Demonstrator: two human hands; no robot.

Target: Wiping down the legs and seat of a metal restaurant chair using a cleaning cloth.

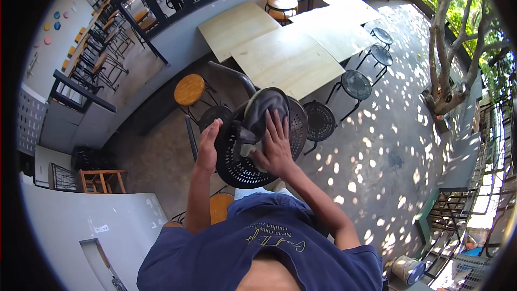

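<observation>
Close in front of me is a black perforated round stool seat, tilted, with another dark perforated seat behind it at the right. My right hand presses flat, fingers spread, on a dark grey cloth lying over the seat. A small pale item, too unclear to name, shows beside my right thumb. My left hand is upright at the seat's left rim, fingers together; whether it grips the rim cannot be told. Dark metal tube legs stick out beyond the seat.
Pale wooden tabletops stand ahead. Black stools line their right side; an orange-topped stool stands left, and another wooden seat is near my body. A low grey wall is at lower left, a tree at right.
</observation>
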